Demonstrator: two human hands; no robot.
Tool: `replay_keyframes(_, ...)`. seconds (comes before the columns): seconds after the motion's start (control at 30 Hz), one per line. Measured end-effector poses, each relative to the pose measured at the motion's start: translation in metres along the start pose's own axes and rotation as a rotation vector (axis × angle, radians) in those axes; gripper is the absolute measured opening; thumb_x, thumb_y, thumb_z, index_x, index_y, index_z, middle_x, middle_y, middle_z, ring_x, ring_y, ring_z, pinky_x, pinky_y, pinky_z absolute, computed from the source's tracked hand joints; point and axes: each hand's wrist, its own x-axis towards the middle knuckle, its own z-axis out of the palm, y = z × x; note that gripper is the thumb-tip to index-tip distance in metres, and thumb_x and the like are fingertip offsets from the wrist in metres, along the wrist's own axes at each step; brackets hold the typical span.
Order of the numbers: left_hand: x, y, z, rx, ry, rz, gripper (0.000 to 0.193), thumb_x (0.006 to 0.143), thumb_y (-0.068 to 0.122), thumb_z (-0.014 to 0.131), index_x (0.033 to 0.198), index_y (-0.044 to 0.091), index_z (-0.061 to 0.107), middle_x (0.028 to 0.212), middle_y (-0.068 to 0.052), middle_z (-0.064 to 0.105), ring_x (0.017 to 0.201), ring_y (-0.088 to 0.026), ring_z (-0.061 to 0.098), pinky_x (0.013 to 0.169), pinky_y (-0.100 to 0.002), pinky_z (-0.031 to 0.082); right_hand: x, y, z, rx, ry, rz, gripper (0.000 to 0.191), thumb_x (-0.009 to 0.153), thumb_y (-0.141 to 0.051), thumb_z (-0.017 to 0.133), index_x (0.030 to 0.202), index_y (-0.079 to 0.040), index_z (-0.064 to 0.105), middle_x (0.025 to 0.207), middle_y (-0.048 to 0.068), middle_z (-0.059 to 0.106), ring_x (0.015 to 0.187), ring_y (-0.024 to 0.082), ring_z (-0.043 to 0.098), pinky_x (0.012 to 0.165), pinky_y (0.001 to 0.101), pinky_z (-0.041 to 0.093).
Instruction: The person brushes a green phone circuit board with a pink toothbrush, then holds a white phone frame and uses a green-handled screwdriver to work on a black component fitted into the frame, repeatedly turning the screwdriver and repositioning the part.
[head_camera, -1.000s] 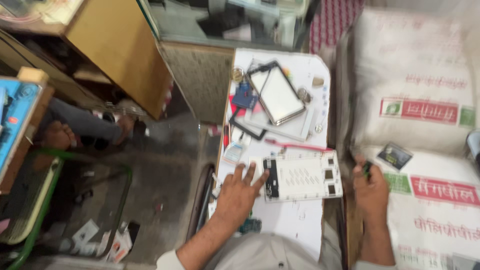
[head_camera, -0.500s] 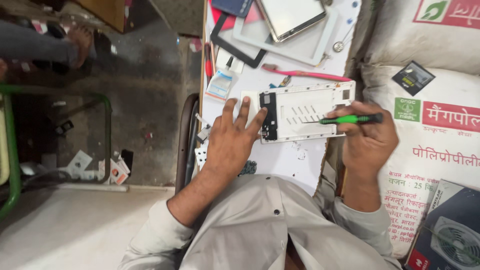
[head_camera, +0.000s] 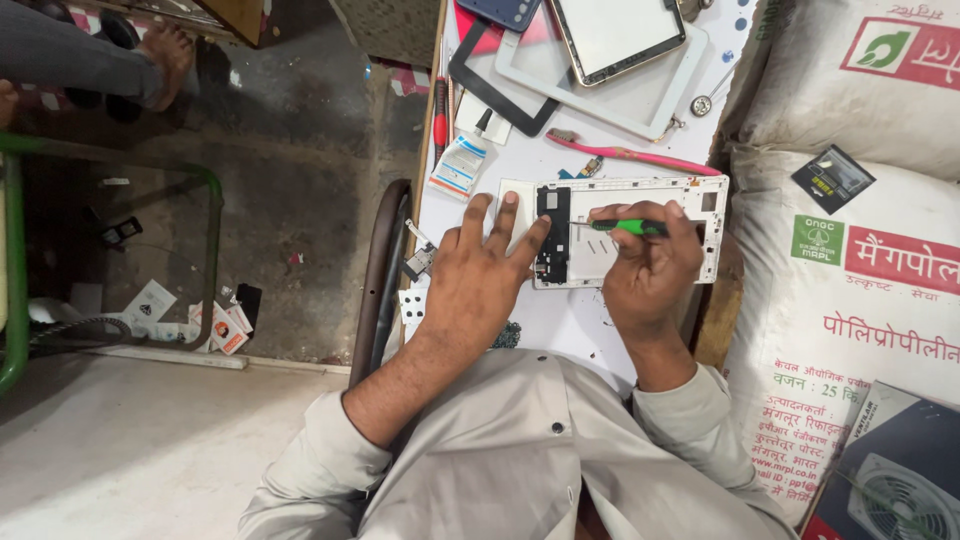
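Observation:
A white tablet frame (head_camera: 690, 200) with a dark circuit board (head_camera: 553, 235) at its left end lies on the white worktable (head_camera: 560, 320). My left hand (head_camera: 480, 275) lies flat with fingers spread, pressing the frame's left end beside the board. My right hand (head_camera: 650, 265) grips a green-handled screwdriver (head_camera: 628, 226), its metal tip pointing left onto the frame near the board.
Further up the table lie a tablet screen (head_camera: 615, 30), a white bezel (head_camera: 640, 100), a black bezel (head_camera: 495, 90), a pink tool (head_camera: 620, 153) and a red-handled tool (head_camera: 440, 115). White sacks (head_camera: 860, 260) stand at right, a boxed fan (head_camera: 890, 480) lower right. Someone's foot (head_camera: 165, 50) rests upper left.
The screwdriver has moved left, from the frame's right end to near the circuit board. My left hand stays pressed on the frame's left end. The view has moved in closer.

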Motion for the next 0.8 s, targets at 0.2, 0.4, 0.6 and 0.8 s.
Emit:
replay_keyframes(0.2, 0.003, 0.002, -0.004, -0.004, -0.015, -0.015, 0.062, 0.083, 0.028, 0.076, 0.142, 0.018, 0.059, 0.146, -0.018, 0.058, 0.135, -0.038, 0.045, 0.088, -0.046, 0.049, -0.005, 0.002, 0.009, -0.040, 0.018, 0.029, 0.052, 0.110, 0.010, 0.049, 0.151, -0.021, 0.042, 0.112, 0.017, 0.058, 0.099, 0.031, 0.073, 0.088, 0.0402, 0.066)
replay_keyframes(0.4, 0.001, 0.001, 0.005, -0.005, -0.014, -0.021, 0.062, 0.082, 0.028, 0.076, 0.142, 0.018, 0.060, 0.145, -0.018, 0.058, 0.135, -0.038, 0.045, 0.090, -0.046, 0.049, -0.009, 0.012, 0.008, -0.062, 0.017, -0.092, 0.071, 0.108, 0.015, 0.050, 0.162, -0.022, 0.022, 0.120, 0.018, 0.058, 0.105, 0.030, 0.073, 0.091, 0.0364, 0.067)
replay_keyframes(0.6, 0.002, -0.001, 0.014, -0.066, 0.066, -0.038, 0.062, 0.077, 0.022, 0.077, 0.137, 0.022, 0.063, 0.145, -0.021, 0.057, 0.136, -0.042, 0.047, 0.092, -0.049, 0.049, -0.013, 0.017, 0.010, -0.204, 0.019, 0.070, 0.048, 0.101, 0.020, 0.052, 0.134, -0.014, 0.046, 0.111, 0.017, 0.065, 0.098, 0.031, 0.073, 0.082, 0.0356, 0.061)
replay_keyframes(0.8, 0.003, -0.004, 0.005, 0.009, 0.078, 0.004, 0.054, 0.083, 0.016, 0.069, 0.137, 0.017, 0.064, 0.147, -0.024, 0.055, 0.137, -0.044, 0.047, 0.092, -0.051, 0.050, 0.004, 0.010, 0.023, -0.176, 0.038, -0.012, 0.037, 0.103, 0.007, 0.061, 0.133, -0.004, 0.042, 0.104, 0.018, 0.068, 0.091, 0.026, 0.073, 0.082, 0.0356, 0.061)
